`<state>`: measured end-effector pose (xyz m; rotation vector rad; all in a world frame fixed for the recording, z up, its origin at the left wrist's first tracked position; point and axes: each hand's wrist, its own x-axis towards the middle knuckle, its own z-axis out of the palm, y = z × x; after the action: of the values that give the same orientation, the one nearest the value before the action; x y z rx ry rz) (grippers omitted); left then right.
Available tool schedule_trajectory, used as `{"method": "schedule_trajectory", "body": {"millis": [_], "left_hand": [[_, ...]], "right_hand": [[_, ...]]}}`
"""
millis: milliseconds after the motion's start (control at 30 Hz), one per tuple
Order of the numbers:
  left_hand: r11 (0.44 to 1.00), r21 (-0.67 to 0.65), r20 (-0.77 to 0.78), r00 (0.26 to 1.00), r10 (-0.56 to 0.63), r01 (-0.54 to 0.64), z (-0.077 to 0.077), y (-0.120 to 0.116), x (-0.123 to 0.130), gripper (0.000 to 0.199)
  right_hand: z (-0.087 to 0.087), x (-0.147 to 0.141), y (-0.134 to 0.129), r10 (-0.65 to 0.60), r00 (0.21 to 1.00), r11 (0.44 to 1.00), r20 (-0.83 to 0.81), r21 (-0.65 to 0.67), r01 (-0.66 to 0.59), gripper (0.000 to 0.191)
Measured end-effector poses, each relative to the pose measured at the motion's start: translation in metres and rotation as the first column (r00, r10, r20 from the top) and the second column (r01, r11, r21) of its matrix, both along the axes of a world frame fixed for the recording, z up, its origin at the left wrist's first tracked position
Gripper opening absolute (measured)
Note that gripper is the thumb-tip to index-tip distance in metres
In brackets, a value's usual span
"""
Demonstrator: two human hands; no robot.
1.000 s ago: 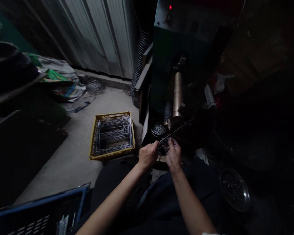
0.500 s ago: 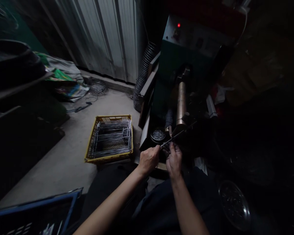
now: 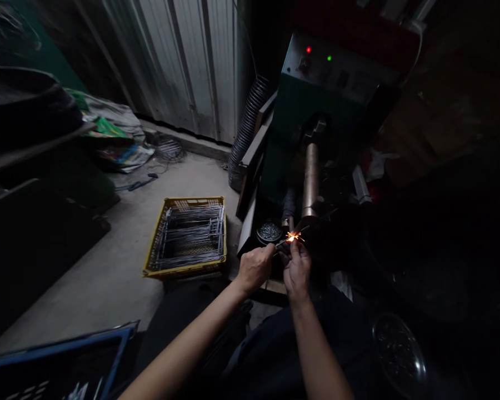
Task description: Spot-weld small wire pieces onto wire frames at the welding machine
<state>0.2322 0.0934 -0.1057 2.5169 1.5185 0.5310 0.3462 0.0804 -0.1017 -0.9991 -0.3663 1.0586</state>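
Observation:
My left hand [image 3: 255, 269] is closed around the near end of a thin metal rod [image 3: 280, 243], which slants up and right toward the spot welder [image 3: 274, 161]. Beside it, my right hand [image 3: 297, 275] is pinched at the welding point, its thumb just under bright orange sparks [image 3: 293, 237]. What sits between the right fingers is too dark to make out. Above the sparks runs the welder's thick copper-coloured arm [image 3: 311, 180]. A round dish [image 3: 259, 235] of small metal pieces stands just beyond my left hand.
On the floor to the left, a yellow crate [image 3: 150, 261] holds wire frames [image 3: 189, 256]. A blue crate [image 3: 123, 355] is at the lower left, and a shiny round tray [image 3: 419, 366] at the lower right. A ribbed hose [image 3: 248, 128] stands by the metal wall [image 3: 183, 72].
Sparks have appeared at the tip by my right thumb, and a green light now shows beside the red one on the welder. Both hands stay nearly in place.

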Motion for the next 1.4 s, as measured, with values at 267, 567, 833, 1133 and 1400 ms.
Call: {"method": "schedule_trajectory", "body": {"millis": [267,567,833,1133,1400], "left_hand": [[0.999,-0.002,-0.003,0.999,-0.044,0.044,-0.004,0.007,-0.003,0.021],[0.995,0.003,0.024,0.994,-0.104,0.104,0.006,0.029,0.012,0.024],[0.990,-0.014,0.012,0.990,-0.143,0.143,0.005,0.039,0.012,0.025],[0.974,-0.045,0.002,0.975,-0.223,0.223,0.001,0.025,-0.014,0.018],[0.968,-0.083,0.168,0.954,0.249,-0.238,-0.033,-0.026,-0.203,0.016]], "right_hand": [[-0.004,0.010,-0.003,0.052,0.991,0.998,0.125,-0.027,-0.049,0.038],[-0.008,0.032,0.001,-0.020,0.945,0.997,0.327,-0.059,0.042,0.035],[-0.013,0.034,0.006,-0.037,0.957,0.996,0.288,-0.061,0.057,0.037],[-0.040,0.009,-0.063,0.246,0.789,0.963,0.563,-0.237,-0.131,0.039],[-0.107,-0.002,-0.151,0.732,0.389,0.676,0.559,-0.529,-0.513,0.044]]}}
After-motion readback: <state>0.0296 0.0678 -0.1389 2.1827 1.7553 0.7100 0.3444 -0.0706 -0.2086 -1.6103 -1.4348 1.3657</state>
